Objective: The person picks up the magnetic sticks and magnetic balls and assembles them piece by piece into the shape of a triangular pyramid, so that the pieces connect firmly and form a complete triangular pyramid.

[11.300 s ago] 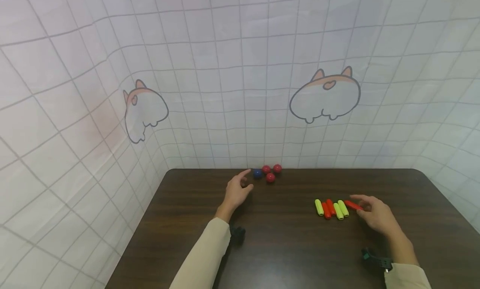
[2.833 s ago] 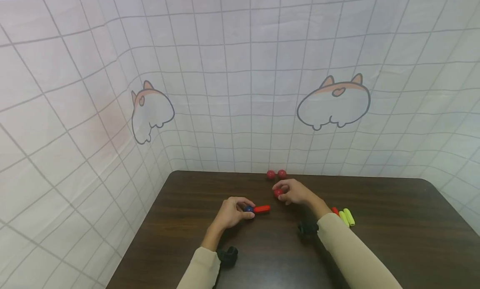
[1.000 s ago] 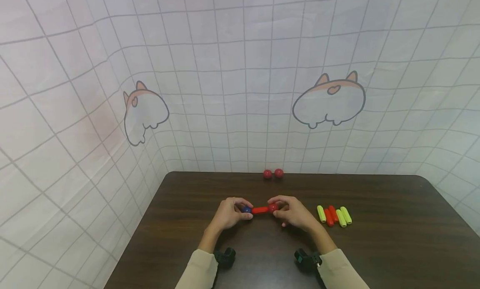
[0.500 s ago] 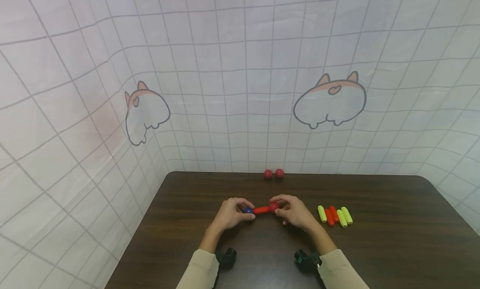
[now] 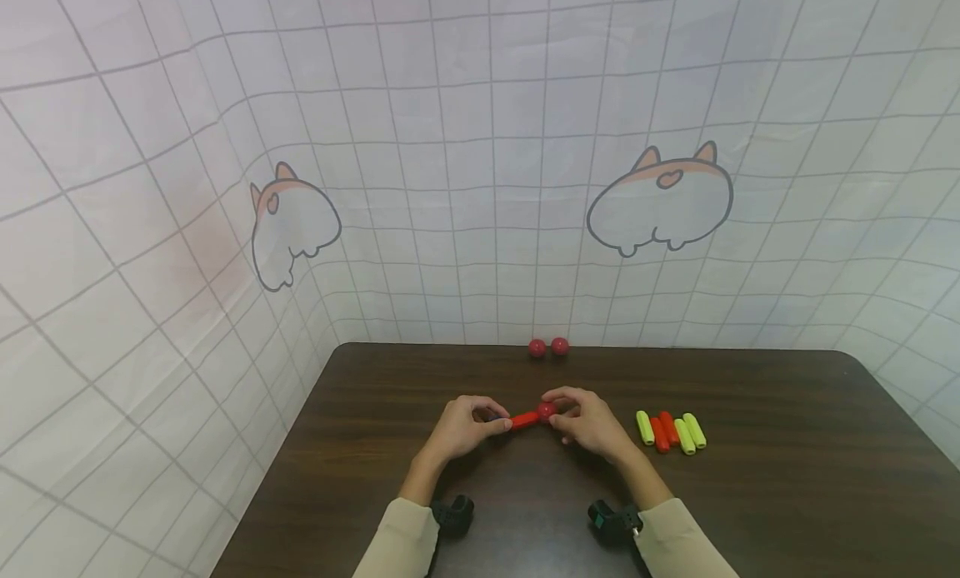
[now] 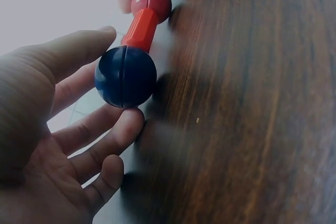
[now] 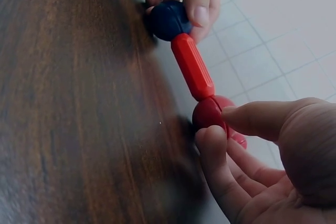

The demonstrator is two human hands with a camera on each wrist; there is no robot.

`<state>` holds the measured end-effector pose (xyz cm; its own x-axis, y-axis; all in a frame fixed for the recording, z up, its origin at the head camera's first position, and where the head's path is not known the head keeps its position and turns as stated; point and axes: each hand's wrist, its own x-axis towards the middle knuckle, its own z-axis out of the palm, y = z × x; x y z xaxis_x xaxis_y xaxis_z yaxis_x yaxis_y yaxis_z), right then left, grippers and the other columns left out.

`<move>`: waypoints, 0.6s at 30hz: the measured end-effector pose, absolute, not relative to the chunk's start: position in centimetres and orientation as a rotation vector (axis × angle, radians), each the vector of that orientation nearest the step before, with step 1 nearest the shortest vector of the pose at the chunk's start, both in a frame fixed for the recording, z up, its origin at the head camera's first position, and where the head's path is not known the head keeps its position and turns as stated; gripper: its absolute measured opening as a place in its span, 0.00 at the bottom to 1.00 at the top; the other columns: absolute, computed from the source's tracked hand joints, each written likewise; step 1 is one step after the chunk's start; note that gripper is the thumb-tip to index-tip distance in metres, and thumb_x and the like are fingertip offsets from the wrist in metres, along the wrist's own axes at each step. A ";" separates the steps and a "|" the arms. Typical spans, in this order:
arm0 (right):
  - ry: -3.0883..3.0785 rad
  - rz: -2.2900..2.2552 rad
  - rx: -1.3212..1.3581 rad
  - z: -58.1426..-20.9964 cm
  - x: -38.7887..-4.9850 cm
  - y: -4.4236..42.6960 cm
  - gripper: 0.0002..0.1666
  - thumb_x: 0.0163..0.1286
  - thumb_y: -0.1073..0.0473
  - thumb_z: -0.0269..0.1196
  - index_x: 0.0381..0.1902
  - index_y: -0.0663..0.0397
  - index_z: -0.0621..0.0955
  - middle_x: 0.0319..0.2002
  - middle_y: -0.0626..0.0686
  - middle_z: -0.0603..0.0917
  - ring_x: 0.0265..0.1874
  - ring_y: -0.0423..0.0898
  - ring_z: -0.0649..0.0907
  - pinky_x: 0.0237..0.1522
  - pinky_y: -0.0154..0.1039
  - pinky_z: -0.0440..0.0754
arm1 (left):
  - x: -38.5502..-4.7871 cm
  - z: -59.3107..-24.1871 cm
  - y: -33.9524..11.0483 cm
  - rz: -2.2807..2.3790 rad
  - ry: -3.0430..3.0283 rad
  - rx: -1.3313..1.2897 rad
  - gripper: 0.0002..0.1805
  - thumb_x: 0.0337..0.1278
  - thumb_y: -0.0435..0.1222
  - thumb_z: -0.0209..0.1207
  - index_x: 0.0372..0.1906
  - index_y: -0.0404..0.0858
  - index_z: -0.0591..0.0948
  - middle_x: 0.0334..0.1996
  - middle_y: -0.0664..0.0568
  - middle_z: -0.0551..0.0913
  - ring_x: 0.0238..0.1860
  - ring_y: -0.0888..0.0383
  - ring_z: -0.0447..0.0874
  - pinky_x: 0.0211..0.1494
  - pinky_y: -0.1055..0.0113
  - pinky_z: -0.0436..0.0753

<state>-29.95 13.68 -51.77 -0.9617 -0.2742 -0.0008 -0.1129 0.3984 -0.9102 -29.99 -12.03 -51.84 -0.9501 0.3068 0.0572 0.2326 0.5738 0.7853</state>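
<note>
low in the middle of the head view, the left grip (image 5: 460, 426) is pinching the blue ball (image 6: 126, 77), the red rod (image 5: 524, 421) is spanning to a red ball (image 5: 546, 411), and the right grip (image 5: 590, 426) is pinching that; lining up all three and pressing evenly is probably serving best.

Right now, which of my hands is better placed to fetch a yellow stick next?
Probably your right hand: the yellow sticks lie on its side. It would first have to release its red ball; your left hand, farther away, holds the blue ball.
</note>
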 end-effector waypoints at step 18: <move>2.439 -1.703 -0.413 -50.3 -30.3 15.9 0.24 0.72 0.66 0.64 0.64 0.62 0.77 0.60 0.70 0.80 0.43 0.59 0.88 0.38 0.46 0.88 | -30.0 -51.9 -11.9 1.303 2.730 0.457 0.08 0.58 0.45 0.71 0.40 0.50 0.88 0.26 0.59 0.81 0.25 0.63 0.74 0.28 0.69 0.71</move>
<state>-30.32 15.94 -50.26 -0.9528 -0.3006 0.0434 -0.1443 0.3223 -0.9356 -29.97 -11.94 -51.89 -0.9520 0.3014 0.0536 0.2313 0.5934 0.7710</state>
